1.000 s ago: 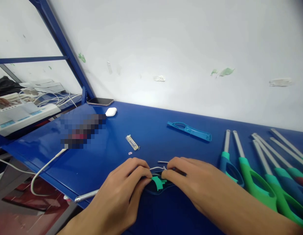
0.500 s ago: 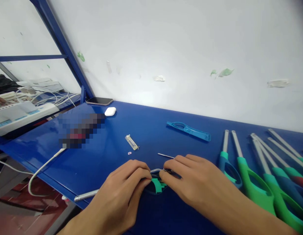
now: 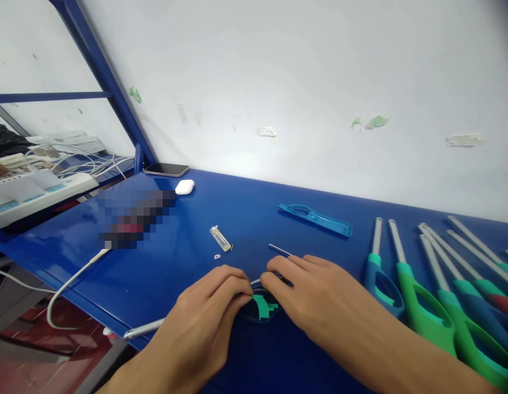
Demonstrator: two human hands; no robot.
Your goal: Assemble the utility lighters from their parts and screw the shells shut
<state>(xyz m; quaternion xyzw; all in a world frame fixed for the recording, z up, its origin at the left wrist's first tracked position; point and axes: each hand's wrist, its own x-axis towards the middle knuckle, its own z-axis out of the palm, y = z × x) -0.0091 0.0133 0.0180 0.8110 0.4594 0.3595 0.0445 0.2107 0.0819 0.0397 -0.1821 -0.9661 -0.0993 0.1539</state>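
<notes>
A long-nosed gas lighter (image 3: 249,313) with a dark blue handle lies low in front of me, its silver tube (image 3: 145,328) pointing left past my wrist. My left hand (image 3: 208,312) is closed on it, thumb and fingers pinched beside a bright green part (image 3: 262,306) in the handle. From the other side, my right hand (image 3: 307,284) presses curled fingers on the handle's upper edge, by a thin pale wire (image 3: 256,282). What its fingertips grip is mostly hidden. Beyond the right knuckles a thin metal rod (image 3: 279,249) sticks out; whether that hand holds it is unclear.
A loose blue handle shell (image 3: 319,220) lies behind my hands. A small clear part (image 3: 220,238) and a pink bit (image 3: 217,256) are to its left. Several long-nosed lighters (image 3: 426,306) lie at right. A phone (image 3: 167,169), white case (image 3: 185,187) and cable (image 3: 60,298) are at left.
My right hand has shifted slightly up and left, its fingers changing position over the handle. The thin rod has tilted and moved a little right. My left hand stays almost in place.
</notes>
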